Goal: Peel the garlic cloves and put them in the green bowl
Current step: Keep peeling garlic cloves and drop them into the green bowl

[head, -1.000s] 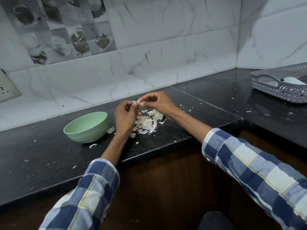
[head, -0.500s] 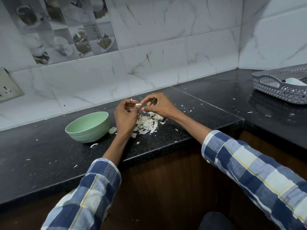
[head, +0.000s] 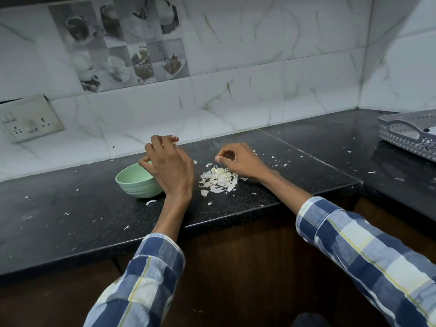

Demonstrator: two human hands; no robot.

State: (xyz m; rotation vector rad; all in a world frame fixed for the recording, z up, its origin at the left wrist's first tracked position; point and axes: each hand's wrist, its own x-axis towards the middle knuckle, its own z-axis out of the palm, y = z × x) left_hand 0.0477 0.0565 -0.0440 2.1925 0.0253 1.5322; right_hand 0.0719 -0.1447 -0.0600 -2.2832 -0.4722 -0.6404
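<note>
Left hand (head: 169, 166) above right side of green bowl (head: 135, 182), fingers loosely spread, thumb over rim; nothing seen held, palm hidden. Right hand (head: 238, 160) just beyond pile of garlic skins (head: 219, 179), fingers curled, thumb and forefinger pinched together; what they pinch too small to tell. Bowl stands on dark table (head: 70, 220), left of skins; contents hidden. Skin flecks scattered over table. Grey perforated basket (head: 405, 135) far right. Socket plate (head: 28, 119) on tiled wall, left.

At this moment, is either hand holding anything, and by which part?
Cannot be told. The left hand hovers over the green bowl, the right hand curls above the peels; no clove shows.
</note>
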